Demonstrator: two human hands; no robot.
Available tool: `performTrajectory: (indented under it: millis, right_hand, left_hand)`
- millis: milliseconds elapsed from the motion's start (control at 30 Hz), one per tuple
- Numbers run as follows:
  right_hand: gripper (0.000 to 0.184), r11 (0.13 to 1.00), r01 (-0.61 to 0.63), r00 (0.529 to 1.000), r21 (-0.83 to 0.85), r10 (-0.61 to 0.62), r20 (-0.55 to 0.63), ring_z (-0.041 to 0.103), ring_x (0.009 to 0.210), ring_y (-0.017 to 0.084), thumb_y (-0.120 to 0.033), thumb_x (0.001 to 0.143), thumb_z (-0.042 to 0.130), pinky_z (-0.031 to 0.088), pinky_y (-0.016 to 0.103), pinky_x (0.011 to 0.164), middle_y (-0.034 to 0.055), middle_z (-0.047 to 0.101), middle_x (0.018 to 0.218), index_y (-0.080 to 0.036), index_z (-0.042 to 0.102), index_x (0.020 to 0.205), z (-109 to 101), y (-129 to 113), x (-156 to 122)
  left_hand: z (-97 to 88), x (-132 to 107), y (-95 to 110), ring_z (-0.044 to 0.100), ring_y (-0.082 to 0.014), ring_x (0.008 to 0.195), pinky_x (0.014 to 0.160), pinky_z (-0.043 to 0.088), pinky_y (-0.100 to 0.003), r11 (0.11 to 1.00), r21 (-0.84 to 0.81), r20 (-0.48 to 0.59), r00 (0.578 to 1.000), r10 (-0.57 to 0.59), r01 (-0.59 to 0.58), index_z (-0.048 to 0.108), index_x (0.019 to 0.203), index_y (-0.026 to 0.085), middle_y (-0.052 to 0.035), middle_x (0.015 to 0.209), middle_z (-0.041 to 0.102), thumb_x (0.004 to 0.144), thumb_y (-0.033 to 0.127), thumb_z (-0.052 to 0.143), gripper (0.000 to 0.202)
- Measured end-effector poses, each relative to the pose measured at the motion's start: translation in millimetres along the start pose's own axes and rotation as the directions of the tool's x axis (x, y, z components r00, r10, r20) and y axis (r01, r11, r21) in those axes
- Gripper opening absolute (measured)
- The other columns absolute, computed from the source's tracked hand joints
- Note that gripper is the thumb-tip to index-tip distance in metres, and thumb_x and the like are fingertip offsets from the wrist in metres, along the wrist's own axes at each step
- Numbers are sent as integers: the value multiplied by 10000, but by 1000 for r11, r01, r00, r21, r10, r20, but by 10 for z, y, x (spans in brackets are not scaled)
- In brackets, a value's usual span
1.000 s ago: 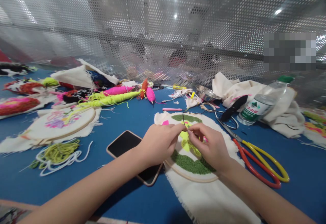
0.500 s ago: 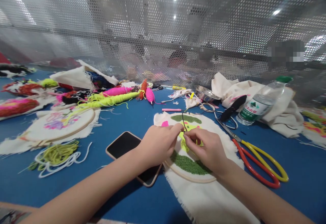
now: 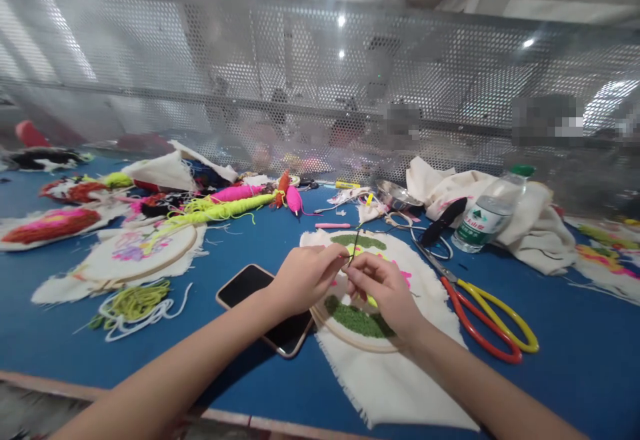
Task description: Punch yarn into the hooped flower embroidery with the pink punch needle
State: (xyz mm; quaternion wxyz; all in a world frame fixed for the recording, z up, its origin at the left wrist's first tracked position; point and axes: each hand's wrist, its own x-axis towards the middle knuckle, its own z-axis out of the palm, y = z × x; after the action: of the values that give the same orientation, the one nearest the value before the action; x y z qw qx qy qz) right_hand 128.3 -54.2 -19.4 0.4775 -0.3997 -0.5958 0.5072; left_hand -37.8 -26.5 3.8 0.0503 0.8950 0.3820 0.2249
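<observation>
My left hand [image 3: 305, 279] and my right hand [image 3: 384, 291] meet over an embroidery hoop [image 3: 350, 337] stretched with cream cloth [image 3: 400, 387] bearing green, yellow and pink tufting. Both hands are closed in a pinch on a thin dark thread [image 3: 354, 245] that rises between the fingertips. What the fingertips grip besides the thread is too small to make out. A black phone [image 3: 260, 307] lies under my left wrist.
Red and yellow scissors [image 3: 480, 313] lie right of the hoop, with a water bottle [image 3: 487, 210] and bunched cloth [image 3: 530, 227] behind. A second hoop [image 3: 140, 253], loose yarn [image 3: 133, 303] and bright skeins [image 3: 230, 207] lie left. Perforated metal screen [image 3: 320, 93] closes the back.
The camera has tilted up and back, so the table sits lower in view. Both hands have stayed pinched together on the thread and shifted slightly left over the hoop.
</observation>
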Motion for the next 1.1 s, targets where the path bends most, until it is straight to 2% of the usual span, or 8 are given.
performTrajectory:
  millis: [100, 233, 333, 400, 567, 767, 900, 1100]
  right_hand:
    - [222, 961, -125, 992, 248, 121, 32, 511, 437, 76, -356, 749, 670, 355, 173, 409, -16, 604, 549, -159, 572, 715, 13, 5, 53]
    - [255, 909, -130, 991, 397, 131, 25, 524, 430, 57, -358, 682, 734, 347, 145, 378, -9, 634, 589, -138, 615, 733, -82, 15, 142]
    - [264, 891, -126, 991, 435, 131, 19, 514, 422, 45, -359, 666, 749, 334, 132, 366, -24, 624, 581, -141, 621, 746, -174, 25, 193]
    - [267, 877, -132, 990, 462, 139, 19, 519, 426, 47, -358, 670, 747, 341, 132, 374, -24, 623, 581, -139, 631, 769, -223, 29, 215]
    - [310, 849, -113, 993, 515, 119, 23, 495, 427, 47, -383, 723, 703, 344, 149, 391, -17, 622, 604, -134, 655, 901, -312, -35, 234]
    - [295, 810, -132, 986, 571, 49, 158, 321, 365, 54, -341, 794, 623, 251, 177, 381, -87, 430, 418, -155, 632, 1023, -397, -145, 207]
    - [219, 793, -187, 964, 579, 35, 264, 178, 325, 48, -326, 829, 566, 188, 192, 373, -109, 325, 365, -148, 626, 941, -440, -153, 177]
    - [173, 821, -178, 965, 543, 39, 258, 153, 312, 48, -343, 806, 600, 180, 188, 372, -120, 305, 335, -177, 555, 793, -448, -145, 192]
  left_hand:
    - [-48, 29, 43, 604, -123, 678, 626, 398, -218, 986, -165, -86, 996, -27, 12, 561, 918, 183, -14, 788, 677, 927, 271, 372, 208]
    - [-168, 256, 127, 622, -127, 686, 645, 428, -225, 892, -448, -152, 978, -142, 60, 568, 849, 167, -5, 711, 665, 881, 277, 461, 156]
    - [-317, 583, 181, 666, -151, 755, 684, 473, -251, 629, -773, -123, 955, -270, 78, 532, 809, 168, -22, 717, 679, 835, 250, 515, 88]
    - [-425, 831, 213, 673, -148, 707, 664, 481, -252, 485, -868, -77, 939, -335, 102, 519, 774, 168, -23, 653, 678, 818, 204, 526, 57]
    - [-551, 1295, 265, 687, -163, 675, 776, 496, -337, 234, -972, -90, 943, -319, -14, 508, 762, 158, -51, 681, 708, 837, 171, 513, 77]
    - [-437, 1444, 187, 689, -145, 778, 843, 479, -295, -128, -991, 9, 953, -302, -32, 530, 770, 156, -59, 790, 722, 869, 127, 464, 123]
    - [-427, 1428, 146, 691, -142, 760, 832, 483, -292, -148, -989, 23, 963, -268, -18, 526, 763, 165, -45, 781, 724, 876, 122, 456, 139]
    - [-460, 1376, 100, 696, -157, 796, 852, 486, -323, -86, -996, 12, 980, -198, -6, 503, 808, 178, -52, 825, 729, 877, 145, 471, 83]
